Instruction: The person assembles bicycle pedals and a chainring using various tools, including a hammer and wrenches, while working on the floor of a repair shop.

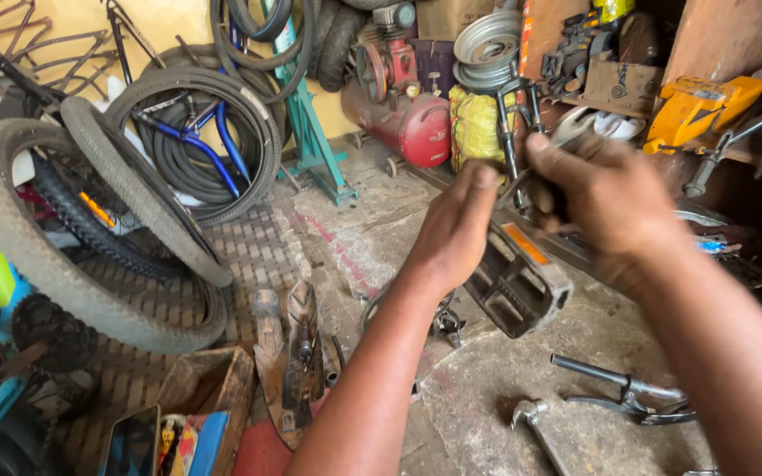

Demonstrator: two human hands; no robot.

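My left hand (453,231) grips a black bicycle pedal (517,284) with an orange reflector, holding it up in front of me. My right hand (606,198) is closed around a metal spanner (566,130) whose open jaw sticks up above the fingers, right against the pedal's axle end. Both hands meet above the concrete floor. The pedal's axle is hidden behind the fingers.
Bicycle tyres (63,229) and a blue frame (196,132) lean at the left. A red air compressor (403,106) stands at the back. A brake lever (628,392) and a hammer (533,419) lie on the floor (487,397). Wooden shelves (654,88) with parts are at the right.
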